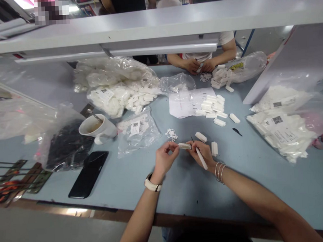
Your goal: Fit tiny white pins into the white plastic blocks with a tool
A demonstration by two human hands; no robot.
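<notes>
My left hand pinches one end of a small white plastic housing, whose slotted side faces me. At the other end, the fingers of my right hand touch it as well. A white-handled tool with a thin dark tip is also gripped in my right hand; its exact kind is unclear. Two loose white housings lie close to my right hand. Just beyond my left hand is a little heap of tiny white parts.
White housings are piled on a paper sheet. Bags stand at the back left, more bags at right. A cup with a spoon and a black phone lie left. Opposite, a co-worker's hands handle small parts.
</notes>
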